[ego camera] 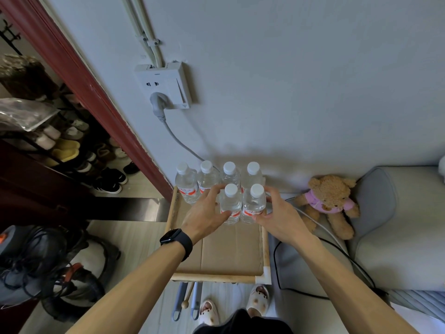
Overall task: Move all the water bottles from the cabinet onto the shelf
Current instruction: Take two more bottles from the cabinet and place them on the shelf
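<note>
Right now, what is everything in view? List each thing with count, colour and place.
Water bottles: six, clear with white caps, four in a back row and two in front, at the far end of the shelf.
Shelf: one, wooden frame with a cardboard top, against the wall.
Wall socket: one, white, with a grey plug in it.
Teddy bear: one, tan in a pink top, on the grey sofa.
Shoe rack: one, dark, far left beyond the door frame.
Slippers: two, white, on the feet.
Watch: one, black, left wrist.
Left hand: on the front left bottle.
Right hand: on the front right bottle.
</note>
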Motion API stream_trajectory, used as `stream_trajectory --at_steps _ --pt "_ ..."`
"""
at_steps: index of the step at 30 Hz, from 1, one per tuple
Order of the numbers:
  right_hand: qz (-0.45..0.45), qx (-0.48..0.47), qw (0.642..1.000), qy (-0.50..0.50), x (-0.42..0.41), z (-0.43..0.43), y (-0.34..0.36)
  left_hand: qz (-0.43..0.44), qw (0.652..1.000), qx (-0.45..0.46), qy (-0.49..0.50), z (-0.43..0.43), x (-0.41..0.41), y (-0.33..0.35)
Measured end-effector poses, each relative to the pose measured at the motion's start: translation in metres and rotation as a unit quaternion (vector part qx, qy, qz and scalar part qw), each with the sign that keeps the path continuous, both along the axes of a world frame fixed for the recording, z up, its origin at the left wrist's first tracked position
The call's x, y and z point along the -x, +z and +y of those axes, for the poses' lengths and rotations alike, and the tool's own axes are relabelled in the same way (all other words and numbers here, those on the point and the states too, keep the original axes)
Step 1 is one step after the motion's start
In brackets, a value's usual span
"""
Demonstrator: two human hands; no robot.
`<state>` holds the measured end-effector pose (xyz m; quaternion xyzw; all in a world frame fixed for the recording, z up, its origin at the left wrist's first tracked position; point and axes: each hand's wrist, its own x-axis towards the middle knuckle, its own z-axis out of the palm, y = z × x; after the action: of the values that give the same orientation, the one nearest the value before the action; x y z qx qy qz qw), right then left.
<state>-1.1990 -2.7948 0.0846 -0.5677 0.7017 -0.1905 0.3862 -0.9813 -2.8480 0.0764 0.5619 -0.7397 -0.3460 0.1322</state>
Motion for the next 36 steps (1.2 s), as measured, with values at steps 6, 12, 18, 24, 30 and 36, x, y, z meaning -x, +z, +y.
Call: stream_trajectory --at_steps 6,12,18,24,30,36 --pt "0.016 -0.019 0.999 -0.024 0.0 0.016 0.003 -0.013 1.0 -0.01 0.019 0.015 -0.013 -0.003" --pt "0.054 -0.054 0.997 -0.008 -0.006 0.062 -0.015 -0.069 0.995 -0.069 0.027 0.049 -0.051 -0.028" --pt "0.118 -0.065 0.989 0.068 -0.033 0.097 -0.037 -0.116 0.985 -0.126 0.024 0.094 -0.092 -0.052" --pt "0.153 -0.012 0.968 0.197 -0.089 0.103 -0.028 -0.138 0.98 -0.12 0.079 0.141 -0.132 -0.048" --pt "0.113 0.075 0.911 0.388 -0.164 0.082 0.003 -0.191 0.955 -0.046 0.222 0.206 -0.19 -0.021" --pt "0.059 0.18 0.797 0.574 -0.273 0.108 0.016 -0.251 0.867 -0.032 0.429 0.349 -0.252 0.012"
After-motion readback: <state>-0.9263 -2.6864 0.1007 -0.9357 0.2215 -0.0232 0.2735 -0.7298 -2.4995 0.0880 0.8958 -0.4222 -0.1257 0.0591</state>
